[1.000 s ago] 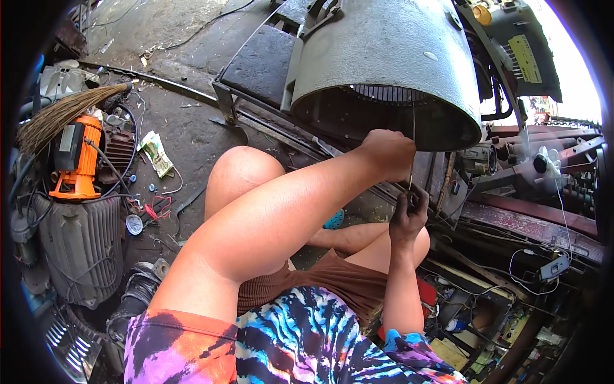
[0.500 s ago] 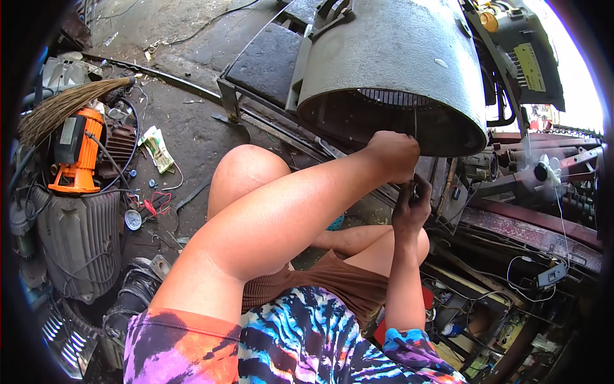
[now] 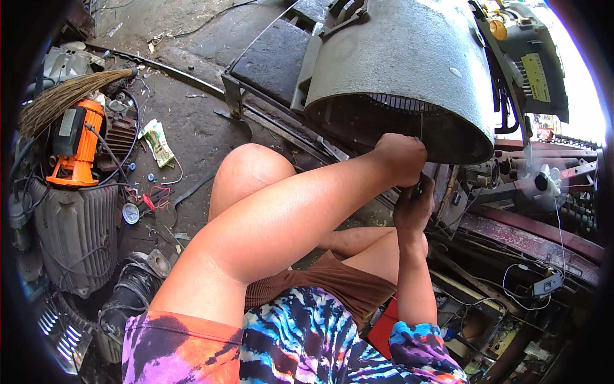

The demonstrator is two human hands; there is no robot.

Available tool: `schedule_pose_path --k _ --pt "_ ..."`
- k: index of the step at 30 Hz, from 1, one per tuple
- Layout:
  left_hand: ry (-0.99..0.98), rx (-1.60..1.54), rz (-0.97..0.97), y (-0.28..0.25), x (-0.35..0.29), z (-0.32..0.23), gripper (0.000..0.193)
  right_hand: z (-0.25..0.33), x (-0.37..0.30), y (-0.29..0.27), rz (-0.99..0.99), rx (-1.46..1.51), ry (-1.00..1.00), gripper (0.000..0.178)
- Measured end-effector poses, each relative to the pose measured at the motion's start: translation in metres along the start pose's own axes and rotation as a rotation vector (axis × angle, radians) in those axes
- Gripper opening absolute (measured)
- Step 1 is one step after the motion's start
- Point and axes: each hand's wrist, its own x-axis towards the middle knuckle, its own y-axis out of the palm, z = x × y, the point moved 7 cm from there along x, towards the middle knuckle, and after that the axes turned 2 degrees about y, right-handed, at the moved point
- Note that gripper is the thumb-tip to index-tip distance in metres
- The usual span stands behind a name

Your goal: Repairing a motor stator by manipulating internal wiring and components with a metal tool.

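Before me lies a large grey motor housing [image 3: 400,57], its round opening facing me, with a ring of slots [image 3: 403,102] inside. My left hand [image 3: 401,159] is closed in a fist at the lower lip of the opening. A thin, light rod [image 3: 421,125] rises from that fist into the dark inside; whether it is stiff or a wire I cannot tell. Just below, my right hand [image 3: 414,203] is closed with its fingertips up against the left fist. What the right fingers grip is hidden.
An orange motor [image 3: 78,144] stands on a finned grey casing [image 3: 75,240] at left, beside a straw broom [image 3: 70,99]. A round gauge [image 3: 130,214] and red wires [image 3: 157,197] lie on the floor. Metal beams [image 3: 524,240] and a small white fan [image 3: 548,179] are at right.
The whole view has shifted slightly, so the housing appears a little lower and farther right. My right hand has turned somewhat and its fingers are more hidden. The left fist keeps its grip.
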Motion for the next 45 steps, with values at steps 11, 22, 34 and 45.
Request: schedule_pose_path --k 11,22,34,45 --pt "0.002 -0.014 -0.019 -0.001 0.002 -0.003 0.019 -0.011 0.005 -0.002 0.053 -0.004 -0.077 0.022" --pt "-0.015 -0.014 -0.049 0.001 0.004 0.000 0.024 0.003 0.011 -0.004 0.060 0.021 -0.162 0.021" --pt "-0.023 -0.015 0.122 -0.008 0.001 -0.003 0.033 0.010 0.005 0.000 0.078 0.037 0.023 0.020" --pt "-0.001 0.010 -0.042 -0.016 -0.002 -0.003 0.017 -0.047 -0.011 0.034 0.085 0.746 0.209 0.023"
